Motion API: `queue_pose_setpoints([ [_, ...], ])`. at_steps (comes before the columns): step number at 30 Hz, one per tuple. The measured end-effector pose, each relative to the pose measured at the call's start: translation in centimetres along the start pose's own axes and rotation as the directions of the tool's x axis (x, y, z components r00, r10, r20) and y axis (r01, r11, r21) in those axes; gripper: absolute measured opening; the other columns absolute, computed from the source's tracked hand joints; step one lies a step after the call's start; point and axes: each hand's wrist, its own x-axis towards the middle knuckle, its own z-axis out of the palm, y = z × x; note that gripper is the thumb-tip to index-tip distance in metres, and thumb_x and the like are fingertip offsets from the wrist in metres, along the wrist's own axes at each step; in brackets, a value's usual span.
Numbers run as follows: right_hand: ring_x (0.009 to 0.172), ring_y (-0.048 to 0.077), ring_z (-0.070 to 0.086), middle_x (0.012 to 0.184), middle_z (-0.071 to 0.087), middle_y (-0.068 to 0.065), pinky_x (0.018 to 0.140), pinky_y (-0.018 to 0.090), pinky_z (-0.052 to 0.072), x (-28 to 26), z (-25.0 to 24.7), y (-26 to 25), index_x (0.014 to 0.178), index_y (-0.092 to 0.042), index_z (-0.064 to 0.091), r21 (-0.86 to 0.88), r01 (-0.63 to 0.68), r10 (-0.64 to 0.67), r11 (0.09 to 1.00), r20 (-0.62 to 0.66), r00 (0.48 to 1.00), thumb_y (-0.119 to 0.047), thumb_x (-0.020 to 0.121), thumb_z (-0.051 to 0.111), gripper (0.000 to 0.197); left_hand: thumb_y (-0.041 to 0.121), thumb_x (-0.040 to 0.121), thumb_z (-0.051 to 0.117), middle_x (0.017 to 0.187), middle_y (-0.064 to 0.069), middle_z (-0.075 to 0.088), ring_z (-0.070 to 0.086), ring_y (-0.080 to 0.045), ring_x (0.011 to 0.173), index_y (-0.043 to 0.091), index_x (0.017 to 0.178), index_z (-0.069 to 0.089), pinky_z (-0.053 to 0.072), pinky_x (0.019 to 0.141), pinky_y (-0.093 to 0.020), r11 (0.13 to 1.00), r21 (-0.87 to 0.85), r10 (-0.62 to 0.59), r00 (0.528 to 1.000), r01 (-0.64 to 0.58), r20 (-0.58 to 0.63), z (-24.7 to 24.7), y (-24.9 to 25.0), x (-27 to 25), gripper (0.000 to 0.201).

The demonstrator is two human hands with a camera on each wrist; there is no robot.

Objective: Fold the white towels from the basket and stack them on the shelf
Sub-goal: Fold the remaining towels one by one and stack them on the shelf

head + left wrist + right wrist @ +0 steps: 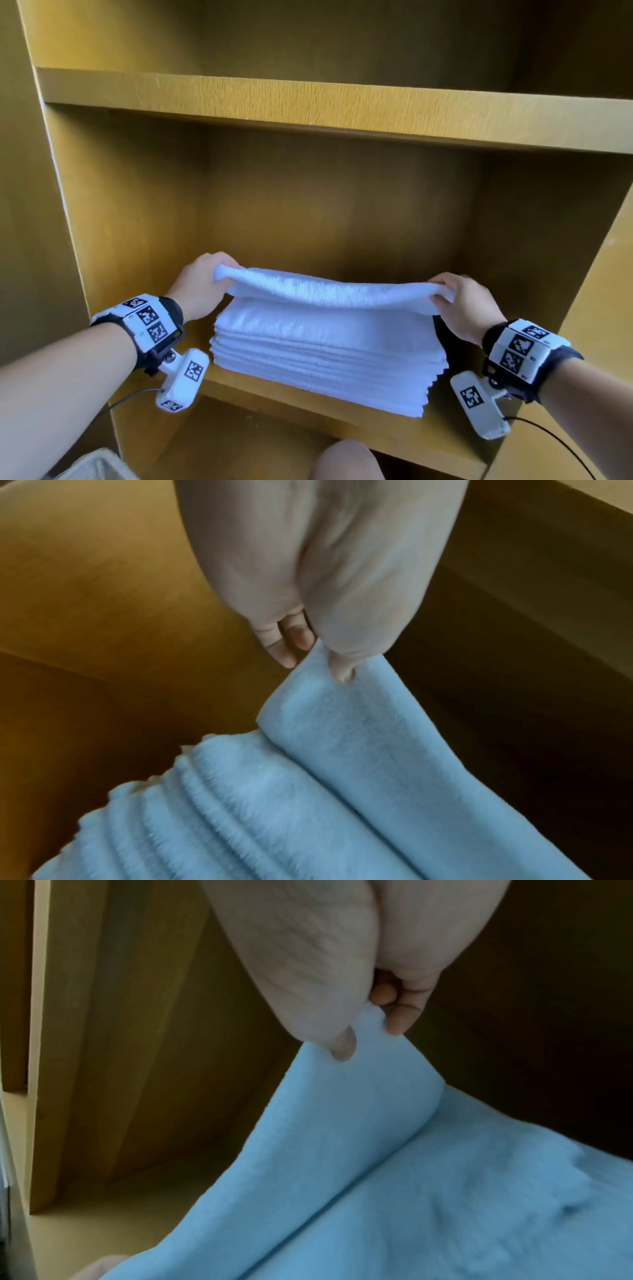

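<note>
— Wicker first, nearest me: the basket (92, 466) corner sits low at my left, beside my knee (346, 460). How do my arms look to you?

— Both forearms reach forward into the wooden shelf (308, 407) bay, wrists banded with marker cuffs. And the hands?

— My left hand (200, 284) pinches the left end of a folded white towel (329, 291); my right hand (469, 308) pinches the right end. Knuckles up, fingers curled over the edge, thumbs under. It hangs stretched between them, sagging a little in the middle, just above the stack of towels (322, 356) lying on the shelf board.

— Does the towel touch the stack?

— From the head view I cannot tell. The left wrist view shows more: the held towel (342, 737) drops from my thumb and fingers (284, 653) down onto the stack (205, 818), whose layered edges show there. The right wrist view shows my fingers (400, 1015) clamping the towel (342, 1123) edge, with the shelf's side panel (120, 1069) behind; cloth reads bluish in both wrist views.

— And farthest?

— An upper shelf board (342, 106), then the dim back panel.
</note>
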Motion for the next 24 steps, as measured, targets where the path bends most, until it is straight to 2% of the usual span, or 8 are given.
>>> queue_pose_setpoints([
  [4,0.118,0.035,0.056,0.128,0.057,0.017,0.099,0.04,0.045,1.9,-1.4,-1.4,0.136,-0.012,0.061,0.005,-0.063,0.063,0.998,-0.039,0.997,-0.023,0.108,0.055,0.031,0.02,0.108,0.043,0.113,-0.003,0.058,0.055,-0.026,0.098,0.025,0.117,0.064,0.047,0.081,-0.039,0.999,0.011,-0.035,0.99,0.037,-0.134,-0.4,1.4,1.6,0.023],
  [8,0.118,0.036,0.054,0.141,0.044,0.019,0.105,0.041,0.044,3.2,-2.8,-2.1,0.139,-0.016,0.059,0.053,-0.102,0.106,0.993,-0.074,0.992,-0.03,0.108,0.054,0.034,0.023,0.105,0.042,0.1,0.0,0.054,0.054,-0.029,0.098,0.025,0.101,0.063,0.046,0.079,-0.041,0.996,-0.044,-0.08,0.965,0.072,-0.251,-1.1,3.0,2.8,0.021],
  [10,0.121,0.037,0.051,0.145,0.038,0.016,0.109,0.044,0.044,3.7,-3.7,-2.2,0.134,-0.017,0.06,0.084,-0.12,0.127,0.989,-0.077,0.989,-0.035,0.107,0.054,0.033,0.032,0.104,0.046,0.107,-0.004,0.052,0.053,-0.03,0.101,0.024,0.097,0.063,0.051,0.082,-0.045,0.986,-0.089,-0.162,0.943,0.142,-0.291,-1.6,3.4,3.4,0.02],
  [12,0.116,0.035,0.055,0.136,0.046,0.012,0.097,0.046,0.049,4.2,-4.5,-2.2,0.123,-0.018,0.061,0.147,-0.132,0.146,0.98,-0.088,0.985,-0.038,0.105,0.055,0.028,0.041,0.102,0.055,0.114,-0.009,0.049,0.053,-0.03,0.102,0.016,0.088,0.059,0.053,0.085,-0.046,0.965,-0.19,-0.232,0.92,0.178,-0.316,-2.1,3.4,4.1,0.028],
  [14,0.101,0.034,0.062,0.114,0.061,0.01,0.082,0.046,0.051,4.5,-5.2,-2.1,0.108,-0.019,0.06,0.273,-0.138,0.17,0.952,-0.095,0.981,-0.04,0.102,0.059,0.023,0.043,0.102,0.061,0.101,-0.01,0.049,0.05,-0.029,0.09,0.014,0.084,0.053,0.046,0.075,-0.041,0.917,-0.367,-0.268,0.92,0.154,-0.286,-2.4,3.2,4.7,0.035],
  [16,0.098,0.036,0.067,0.106,0.069,0.013,0.086,0.055,0.055,4.5,-5.7,-2.0,0.105,-0.02,0.06,0.406,-0.156,0.199,0.901,-0.067,0.978,-0.042,0.101,0.062,0.023,0.045,0.104,0.058,0.094,-0.012,0.054,0.051,-0.028,0.086,0.015,0.094,0.058,0.044,0.075,-0.043,0.842,-0.521,-0.288,0.935,0.143,-0.207,-2.5,3.1,4.9,0.032],
  [20,0.096,0.036,0.071,0.106,0.071,0.014,0.089,0.059,0.058,4.5,-5.1,-2.0,0.104,-0.025,0.061,0.482,-0.203,0.24,0.853,-0.018,0.97,-0.046,0.097,0.061,0.022,0.053,0.106,0.049,0.112,-0.01,0.06,0.054,-0.024,0.101,0.014,0.123,0.06,0.046,0.087,-0.046,0.836,-0.524,-0.281,0.948,0.166,-0.147,-2.0,2.4,4.9,0.044],
  [24,0.094,0.031,0.072,0.108,0.07,0.01,0.073,0.048,0.064,5.4,-3.5,-1.3,0.136,-0.022,0.054,0.497,-0.321,0.314,0.806,0.1,0.944,-0.043,0.104,0.057,0.039,0.053,0.107,0.047,0.123,0.001,0.063,0.057,-0.022,0.114,0.018,0.129,0.058,0.048,0.102,-0.048,0.835,-0.506,-0.301,0.949,0.217,-0.089,-0.7,1.4,5.6,0.042],
])
